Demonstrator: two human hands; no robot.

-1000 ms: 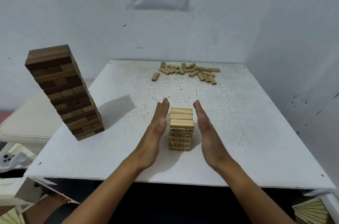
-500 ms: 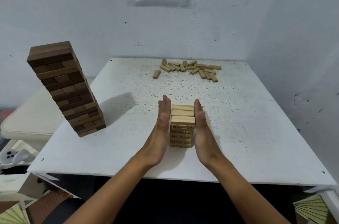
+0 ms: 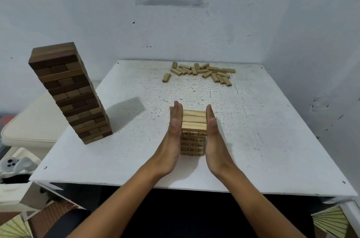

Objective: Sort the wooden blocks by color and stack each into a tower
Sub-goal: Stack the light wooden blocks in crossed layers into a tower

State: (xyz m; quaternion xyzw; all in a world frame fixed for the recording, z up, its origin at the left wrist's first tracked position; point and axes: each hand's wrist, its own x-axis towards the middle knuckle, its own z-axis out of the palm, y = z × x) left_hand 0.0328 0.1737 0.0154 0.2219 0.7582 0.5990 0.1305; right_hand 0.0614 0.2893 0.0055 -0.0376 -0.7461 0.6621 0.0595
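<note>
A short tower of light wooden blocks (image 3: 193, 136) stands near the front middle of the white table (image 3: 263, 140). My left hand (image 3: 171, 140) presses flat against its left side, fingers straight. My right hand (image 3: 214, 140) presses flat against its right side in the same way. A tall tower of dark brown blocks (image 3: 70, 93) stands at the table's left edge. Several loose light blocks (image 3: 204, 73) lie scattered at the far side of the table.
White walls close in behind and to the right of the table. A cream cushion (image 3: 29, 126) lies to the left below table height. A white controller (image 3: 15, 163) sits at the lower left.
Both hands have closed in from a small gap on either side of the light tower until their palms touch its sides.
</note>
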